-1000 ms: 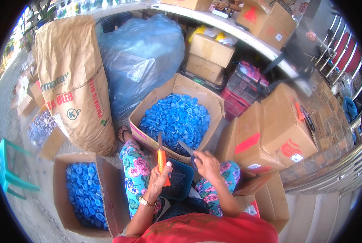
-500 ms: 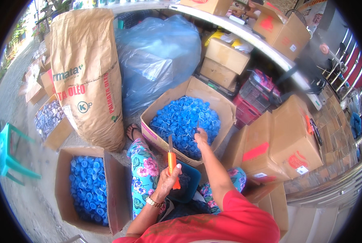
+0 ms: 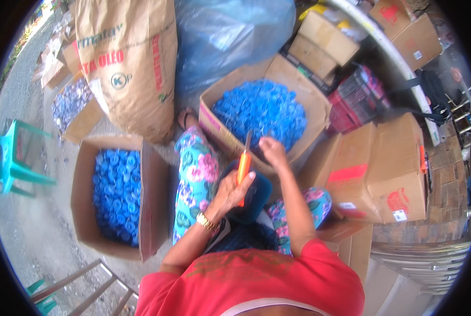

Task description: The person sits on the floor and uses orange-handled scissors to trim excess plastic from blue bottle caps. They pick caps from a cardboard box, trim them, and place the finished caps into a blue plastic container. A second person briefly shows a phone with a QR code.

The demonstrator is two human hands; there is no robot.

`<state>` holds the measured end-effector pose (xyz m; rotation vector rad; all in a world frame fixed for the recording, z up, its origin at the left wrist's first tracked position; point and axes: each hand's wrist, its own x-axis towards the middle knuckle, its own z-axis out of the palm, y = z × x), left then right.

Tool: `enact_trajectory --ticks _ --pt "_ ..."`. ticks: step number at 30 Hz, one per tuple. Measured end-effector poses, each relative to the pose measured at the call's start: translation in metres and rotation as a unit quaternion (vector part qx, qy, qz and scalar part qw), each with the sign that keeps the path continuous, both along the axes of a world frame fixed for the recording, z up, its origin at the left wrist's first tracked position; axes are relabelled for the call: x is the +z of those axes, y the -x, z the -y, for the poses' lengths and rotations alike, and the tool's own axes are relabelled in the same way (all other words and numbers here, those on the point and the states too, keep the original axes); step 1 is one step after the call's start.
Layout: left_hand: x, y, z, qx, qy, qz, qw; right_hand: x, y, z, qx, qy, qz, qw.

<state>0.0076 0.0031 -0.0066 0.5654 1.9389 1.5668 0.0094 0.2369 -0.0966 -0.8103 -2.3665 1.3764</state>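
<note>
The left hand (image 3: 229,193) grips an orange-handled tool with a narrow metal blade (image 3: 243,171), blade pointing far. The right hand (image 3: 272,151), fingers curled, is just right of the blade; whether it holds anything cannot be told. Small blue plastic pieces (image 3: 261,108) lie in the open brown cardboard box (image 3: 294,77) at far centre. The step appears to be two-handed blade work; the next move calls for a firm left grip and right fingers clear of the edge.

My left hand (image 3: 231,194) hid part of the knife (image 3: 244,167) and tub (image 3: 261,194). Whether my right hand (image 3: 272,151) held anything was too blurred to tell. The upper edge cut off the sack (image 3: 132,58) and blue bag (image 3: 227,45).
</note>
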Motion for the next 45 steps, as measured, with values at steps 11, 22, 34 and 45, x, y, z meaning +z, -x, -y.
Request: enact_trajectory --ticks 11,22,34,45 --pt "0.003 -0.017 -0.002 -0.101 -0.014 0.002 0.995 0.076 -0.070 0.092 0.072 0.434 -0.174 0.881" --pt "0.043 -0.026 0.022 -0.109 -0.326 0.370 0.863 0.107 -0.143 0.062 0.002 0.616 -0.261 0.743" --pt "0.039 -0.072 -0.003 -0.148 -0.309 0.275 0.898 0.124 -0.188 0.126 0.026 0.515 -0.216 0.829" --pt "0.033 -0.070 0.013 -0.094 -0.131 0.205 0.965 0.120 -0.174 0.137 -0.044 0.409 -0.158 0.898"
